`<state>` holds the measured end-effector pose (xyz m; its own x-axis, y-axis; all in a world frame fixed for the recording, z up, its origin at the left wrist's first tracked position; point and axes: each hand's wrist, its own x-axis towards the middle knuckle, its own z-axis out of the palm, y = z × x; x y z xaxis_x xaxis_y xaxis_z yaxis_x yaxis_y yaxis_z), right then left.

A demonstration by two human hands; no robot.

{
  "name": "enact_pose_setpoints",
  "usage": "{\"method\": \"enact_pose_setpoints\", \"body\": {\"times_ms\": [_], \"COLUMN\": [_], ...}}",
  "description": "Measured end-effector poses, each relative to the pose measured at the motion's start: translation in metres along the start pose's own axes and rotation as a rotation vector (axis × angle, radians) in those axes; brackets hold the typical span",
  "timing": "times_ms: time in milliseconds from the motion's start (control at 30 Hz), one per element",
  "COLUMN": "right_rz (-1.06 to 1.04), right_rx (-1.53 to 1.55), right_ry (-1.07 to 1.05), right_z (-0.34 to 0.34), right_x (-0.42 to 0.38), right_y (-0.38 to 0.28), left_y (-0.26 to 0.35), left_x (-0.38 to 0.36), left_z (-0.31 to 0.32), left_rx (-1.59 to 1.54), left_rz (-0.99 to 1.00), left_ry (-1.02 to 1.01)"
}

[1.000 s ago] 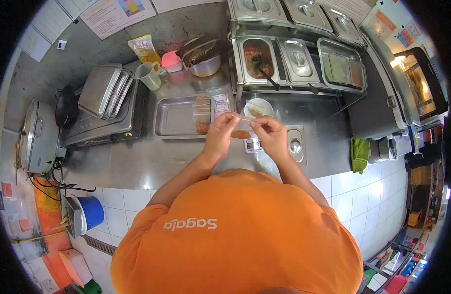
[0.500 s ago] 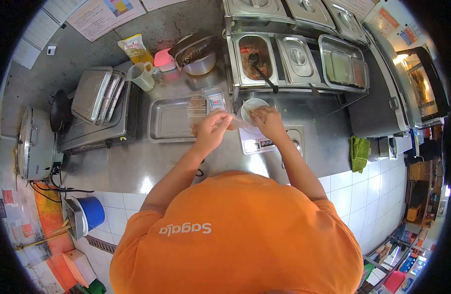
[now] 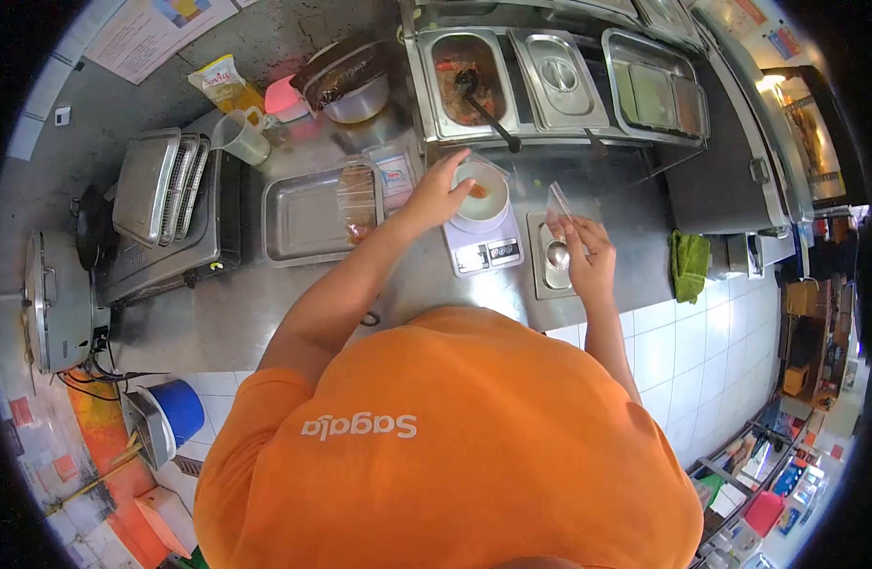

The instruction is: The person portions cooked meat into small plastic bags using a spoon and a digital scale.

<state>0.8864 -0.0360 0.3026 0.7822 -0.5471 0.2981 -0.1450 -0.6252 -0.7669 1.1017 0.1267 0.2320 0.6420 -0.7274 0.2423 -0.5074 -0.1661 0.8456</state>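
A white bowl (image 3: 493, 202) stands on a white digital scale (image 3: 483, 256) on the steel counter. My left hand (image 3: 440, 194) is at the bowl's left rim, fingers outside and thumb over the inside, closed on it. A clear film-like edge shows near the far rim; I cannot make out what it belongs to. To the right, my right hand (image 3: 590, 254) pinches a small clear plastic bag (image 3: 558, 203) with its mouth upward. Just left of that hand lies a small steel tray (image 3: 540, 284) with a round metal spoon (image 3: 556, 253) in it.
Left of the scale is a steel tray (image 3: 299, 216) with filled clear bags (image 3: 357, 204) at its right side. Behind stand a measuring jug (image 3: 242, 139), a pot (image 3: 360, 102) and steel food pans (image 3: 469, 85), one with a black ladle. A green cloth (image 3: 689, 266) hangs at the right edge.
My hands were together over the bowl with clear plastic between them. Now they are apart: the right has moved right with a clear bag, the left onto the bowl's rim. The view has shifted.
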Motion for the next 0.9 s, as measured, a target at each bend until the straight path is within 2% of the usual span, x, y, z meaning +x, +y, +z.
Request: {"method": "enact_pose_setpoints", "body": {"times_ms": [167,400,467,567,600,667,800,867,900], "right_rz": [0.089,0.090,0.068,0.070,0.063,0.046,0.005,-0.143,-0.160], "right_rx": [-0.002,0.026,0.022,0.007,0.006,0.025,0.073,0.033,0.047], "right_ry": [0.052,0.032,0.040,0.063,0.066,0.059,0.060,0.013,-0.006], "right_z": [-0.010,-0.013,-0.015,-0.016,-0.015,-0.015,-0.009,0.000,0.006], "right_x": [-0.015,-0.021,-0.022,-0.025,-0.026,-0.027,-0.027,-0.025,-0.024], "right_y": [0.012,0.006,0.000,-0.003,-0.004,-0.006,-0.018,-0.026,-0.031], "left_y": [0.004,-0.006,-0.010,-0.011,-0.012,-0.010,0.010,0.021,0.022], "left_x": [0.013,0.034,0.041,0.050,0.049,0.047,0.034,0.023,0.015], "left_z": [-0.001,0.015,0.014,0.018,0.020,0.021,0.014,0.001,0.001], "left_rx": [0.139,0.261,0.230,0.356,0.358,0.496,0.455,0.029,0.002], "left_rz": [-0.110,-0.097,-0.086,-0.120,-0.116,0.014,0.072,0.058,0.156], "left_ry": [-0.137,-0.171,-0.339,-0.420,-0.415,-0.316,-0.174,-0.161,-0.038]}}
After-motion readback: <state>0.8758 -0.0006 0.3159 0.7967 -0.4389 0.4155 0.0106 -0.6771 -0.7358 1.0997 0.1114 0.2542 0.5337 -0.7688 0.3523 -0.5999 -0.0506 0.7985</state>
